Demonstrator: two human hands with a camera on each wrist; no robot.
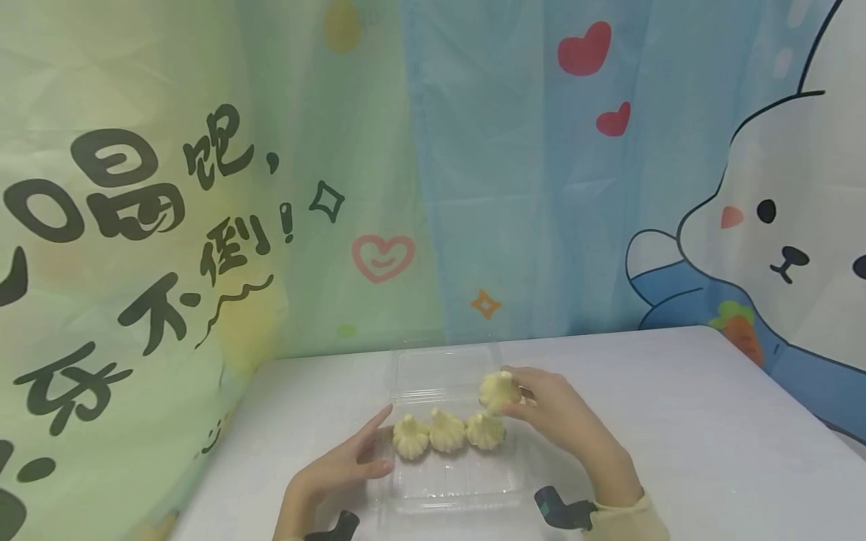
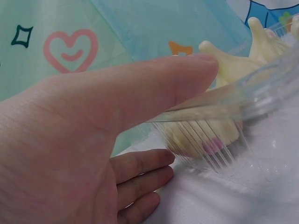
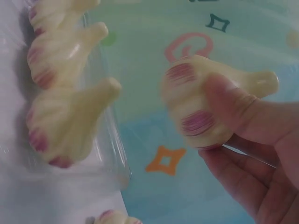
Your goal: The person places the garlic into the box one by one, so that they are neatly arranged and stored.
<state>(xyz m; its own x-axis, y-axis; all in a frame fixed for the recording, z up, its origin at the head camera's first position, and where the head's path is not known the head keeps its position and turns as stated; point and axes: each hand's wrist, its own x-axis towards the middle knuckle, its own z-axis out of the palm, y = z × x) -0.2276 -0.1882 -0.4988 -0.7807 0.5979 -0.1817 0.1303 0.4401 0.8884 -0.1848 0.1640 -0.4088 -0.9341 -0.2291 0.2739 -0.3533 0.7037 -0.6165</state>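
Observation:
A garlic bulb [image 1: 498, 392], pale with purple streaks, is pinched between the thumb and fingers of my right hand [image 1: 551, 409], above the right end of a row. That row is three similar bulbs [image 1: 447, 431] side by side in a clear plastic box [image 1: 453, 488]. Stems point up in the left wrist view. My left hand [image 1: 345, 460] lies at the box's left side, fingers fairly straight; its thumb [image 2: 163, 86] reaches by the rim while the other fingers stay low near the ribbed wall [image 2: 201, 140]. Whether they press the wall, I cannot tell.
The box's transparent lid [image 1: 440, 372] lies folded back behind it on the white table [image 1: 643, 398]. Another garlic bulb [image 3: 114, 218] shows partly at the right wrist view's bottom edge. A printed cloth [image 1: 473, 188] hangs behind the table.

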